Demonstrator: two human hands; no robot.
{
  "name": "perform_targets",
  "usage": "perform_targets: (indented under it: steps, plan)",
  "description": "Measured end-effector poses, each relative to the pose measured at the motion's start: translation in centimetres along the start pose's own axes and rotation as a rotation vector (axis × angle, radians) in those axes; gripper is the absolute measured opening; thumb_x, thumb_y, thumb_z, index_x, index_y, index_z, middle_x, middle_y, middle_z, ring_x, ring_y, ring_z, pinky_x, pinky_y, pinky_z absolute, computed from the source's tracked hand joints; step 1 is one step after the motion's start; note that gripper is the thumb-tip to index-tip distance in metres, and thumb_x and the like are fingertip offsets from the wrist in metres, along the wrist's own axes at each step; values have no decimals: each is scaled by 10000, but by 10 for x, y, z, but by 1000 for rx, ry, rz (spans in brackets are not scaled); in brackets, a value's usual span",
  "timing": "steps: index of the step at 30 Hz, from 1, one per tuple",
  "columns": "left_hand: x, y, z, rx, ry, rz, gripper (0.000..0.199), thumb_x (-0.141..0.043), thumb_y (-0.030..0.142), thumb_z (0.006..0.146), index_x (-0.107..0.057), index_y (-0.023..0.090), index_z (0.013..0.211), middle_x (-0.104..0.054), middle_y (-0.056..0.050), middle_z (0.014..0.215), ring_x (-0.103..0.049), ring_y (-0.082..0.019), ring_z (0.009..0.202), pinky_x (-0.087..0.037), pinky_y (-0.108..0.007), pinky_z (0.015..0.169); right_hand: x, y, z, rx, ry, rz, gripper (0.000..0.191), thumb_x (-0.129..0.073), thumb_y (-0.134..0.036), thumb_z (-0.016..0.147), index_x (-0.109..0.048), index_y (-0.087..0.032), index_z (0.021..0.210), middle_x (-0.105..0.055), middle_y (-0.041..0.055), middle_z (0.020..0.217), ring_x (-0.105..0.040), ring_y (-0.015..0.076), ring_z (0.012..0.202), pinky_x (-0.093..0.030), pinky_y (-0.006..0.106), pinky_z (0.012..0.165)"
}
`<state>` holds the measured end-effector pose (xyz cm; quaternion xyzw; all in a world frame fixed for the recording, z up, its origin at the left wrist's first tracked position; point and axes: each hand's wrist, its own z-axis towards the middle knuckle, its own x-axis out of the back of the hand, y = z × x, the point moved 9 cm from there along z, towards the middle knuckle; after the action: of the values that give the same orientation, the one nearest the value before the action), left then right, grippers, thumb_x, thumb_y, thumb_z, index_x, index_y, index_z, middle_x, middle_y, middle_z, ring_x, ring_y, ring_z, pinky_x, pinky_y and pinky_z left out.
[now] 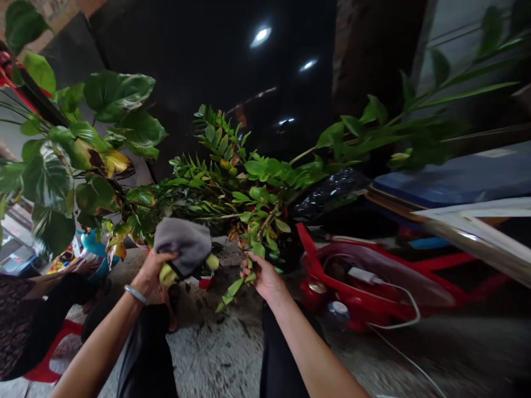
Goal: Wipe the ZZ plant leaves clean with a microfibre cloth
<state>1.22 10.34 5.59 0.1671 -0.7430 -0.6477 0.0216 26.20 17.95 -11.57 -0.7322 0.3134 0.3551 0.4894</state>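
Observation:
My left hand [153,272] is closed on a grey cloth [182,243] with yellow-green parts at its lower edge. To the right, my right hand [262,276] pinches a leafy green stem [235,287] whose tip hangs down to the left. This stem belongs to a bushy plant [265,171] with many small leaves, spreading across the middle in front of a dark glossy surface. Its base is hidden behind leaves. The cloth is held beside the plant, at its lower left.
A large-leaved plant [50,177] with some yellow leaves stands at left. Below it, a person [25,320] sits on a red stool [52,354]. At right are a red plastic object [373,276] with a white cable [415,309] and a blue stacked item [456,177].

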Motion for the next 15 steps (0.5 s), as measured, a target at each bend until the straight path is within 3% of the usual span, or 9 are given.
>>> perform_targets:
  steps: [2, 4, 7, 9, 11, 13, 15]
  plan:
    - [11, 33, 14, -127, 102, -64, 452, -884, 151, 474, -719, 172, 894, -792, -54, 835, -734, -237, 688, -611, -353, 697, -3, 2, 1, 7, -8, -3, 239, -847, -267, 616, -689, -192, 778, -650, -27, 546, -504, 103, 390, -495, 259, 416]
    - [21, 40, 26, -178, 202, -28, 382, -875, 161, 511, -714, 174, 857, -781, -33, 792, -717, -210, 663, -598, -325, 680, -4, 6, 3, 9, 4, -12, 224, -836, -258, 627, -690, -193, 785, -663, -18, 554, -521, 110, 394, -504, 262, 420]
    - [29, 8, 27, -137, 248, 129, 305, -860, 95, 495, -719, 154, 759, -749, -23, 690, -672, -177, 593, -562, -280, 614, -4, 13, 5, -2, 30, -39, 213, -823, -239, 641, -697, -193, 807, -687, 1, 574, -564, 126, 410, -526, 264, 432]
    - [27, -15, 14, -104, 155, 199, 313, -849, 53, 458, -735, 140, 736, -751, -33, 693, -669, -177, 601, -551, -264, 605, -4, 16, 6, -6, 37, -47, 212, -825, -227, 645, -703, -192, 815, -699, 10, 584, -582, 131, 415, -529, 256, 430]
    - [27, -22, -2, -82, 61, 201, 327, -857, 82, 451, -752, 135, 756, -766, -53, 737, -687, -196, 631, -564, -273, 617, -4, 17, 7, -12, 34, -40, 198, -826, -221, 657, -705, -194, 811, -704, 11, 586, -585, 131, 415, -530, 253, 427]
    - [36, -3, -13, -117, 75, 133, 347, -875, 149, 468, -755, 149, 793, -775, -57, 768, -698, -210, 637, -580, -294, 622, -2, 18, 8, -19, 39, -35, 179, -827, -217, 668, -698, -193, 790, -700, 11, 578, -583, 132, 413, -535, 257, 426]
    - [56, 34, -15, -251, 197, 18, 381, -877, 193, 486, -745, 185, 843, -781, -31, 801, -703, -203, 645, -592, -305, 638, -1, 18, 9, -21, 48, -40, 178, -827, -212, 676, -693, -186, 790, -695, 16, 575, -585, 136, 415, -543, 265, 429]
